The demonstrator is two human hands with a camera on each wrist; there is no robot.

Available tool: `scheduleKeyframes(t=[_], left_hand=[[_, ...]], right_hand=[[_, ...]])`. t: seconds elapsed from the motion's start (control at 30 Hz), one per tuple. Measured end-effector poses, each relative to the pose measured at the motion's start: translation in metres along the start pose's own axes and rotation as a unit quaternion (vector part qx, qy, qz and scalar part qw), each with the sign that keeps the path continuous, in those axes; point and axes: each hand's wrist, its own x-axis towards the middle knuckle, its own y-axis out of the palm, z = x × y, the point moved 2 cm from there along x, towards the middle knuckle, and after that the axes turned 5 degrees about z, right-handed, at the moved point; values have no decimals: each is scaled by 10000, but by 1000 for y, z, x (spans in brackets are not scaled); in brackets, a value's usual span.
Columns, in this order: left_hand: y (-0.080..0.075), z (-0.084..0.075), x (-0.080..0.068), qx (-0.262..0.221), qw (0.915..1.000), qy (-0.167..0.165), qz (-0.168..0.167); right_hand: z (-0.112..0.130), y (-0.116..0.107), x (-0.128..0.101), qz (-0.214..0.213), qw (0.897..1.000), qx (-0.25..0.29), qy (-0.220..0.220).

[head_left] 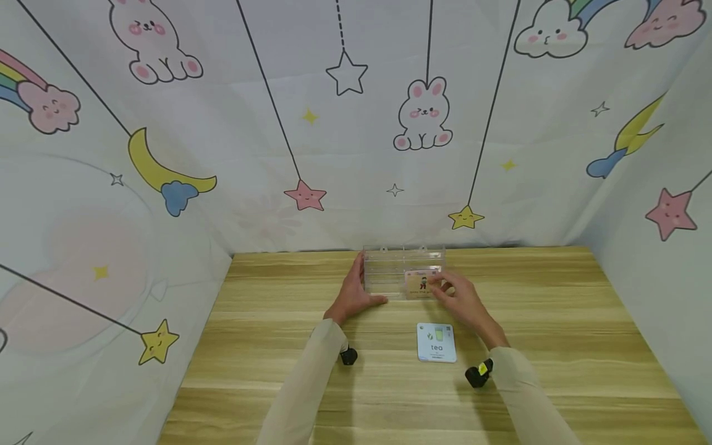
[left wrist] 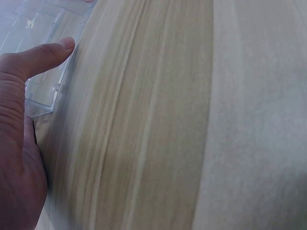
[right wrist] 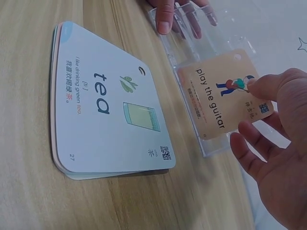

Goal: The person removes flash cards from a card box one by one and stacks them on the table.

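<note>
A clear plastic card holder (head_left: 396, 269) stands on the wooden table (head_left: 556, 321) near the back. My left hand (head_left: 356, 292) grips its left end; the thumb (left wrist: 45, 55) lies against the clear front wall (left wrist: 45, 91), and the fingers (right wrist: 192, 17) show through the plastic. My right hand (head_left: 458, 295) pinches a tan "play the guitar" card (right wrist: 225, 96) that stands in the holder's right part (right wrist: 196, 52). The right thumb (right wrist: 266, 86) is on the card's top corner. A stack of cards topped by "tea" (head_left: 436, 342) lies in front of the holder, between my forearms.
A cartoon-printed cloth (head_left: 356, 123) walls the table at the back and on both sides. Bare wood stretches to the left (head_left: 267, 321) and right of the hands. Small black wrist cameras (head_left: 478, 374) sit on both sleeves.
</note>
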Motion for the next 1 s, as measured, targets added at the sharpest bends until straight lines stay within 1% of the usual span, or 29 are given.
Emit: scheduleKeyframes(t=[0.2, 0.57, 0.8, 1.0], left_hand=[[0, -2, 0, -41, 10000, 6, 25], [-1, -4, -1, -9, 10000, -84, 52], [-1, -3, 0, 11, 9999, -141, 32], [0, -2, 0, 34, 10000, -38, -2]], right_hand=[[2, -1, 2, -110, 9999, -109, -72], [10, -8, 6, -230, 9995, -192, 76], [10, -10, 5, -425, 9986, -314, -81], [11, -10, 4, -463, 9986, -257, -87]])
